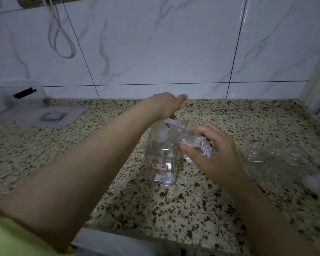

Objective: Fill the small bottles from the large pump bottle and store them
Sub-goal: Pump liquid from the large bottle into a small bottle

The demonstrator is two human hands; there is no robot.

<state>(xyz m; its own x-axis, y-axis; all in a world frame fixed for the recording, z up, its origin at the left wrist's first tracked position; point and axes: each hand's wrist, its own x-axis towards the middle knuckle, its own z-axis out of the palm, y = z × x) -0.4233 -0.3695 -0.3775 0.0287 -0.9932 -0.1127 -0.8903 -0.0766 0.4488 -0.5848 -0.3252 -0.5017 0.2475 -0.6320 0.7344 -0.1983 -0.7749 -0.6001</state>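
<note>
A large clear square pump bottle (pixel 162 161) with a red-edged label stands on the speckled granite counter (pixel 192 209). My left hand (pixel 167 106) rests on top of its pump head, palm down. My right hand (pixel 215 154) holds a small clear bottle (pixel 191 142) tilted at the pump's spout, thumb and fingers curled round it. More small clear bottles (pixel 277 154) lie on the counter to the right, blurred.
A clear storage box (pixel 18 97) and its flat lid (pixel 52 116) sit at the back left by the tiled wall. A white cable (pixel 63 39) hangs on the wall. The counter's front edge runs just below my forearms.
</note>
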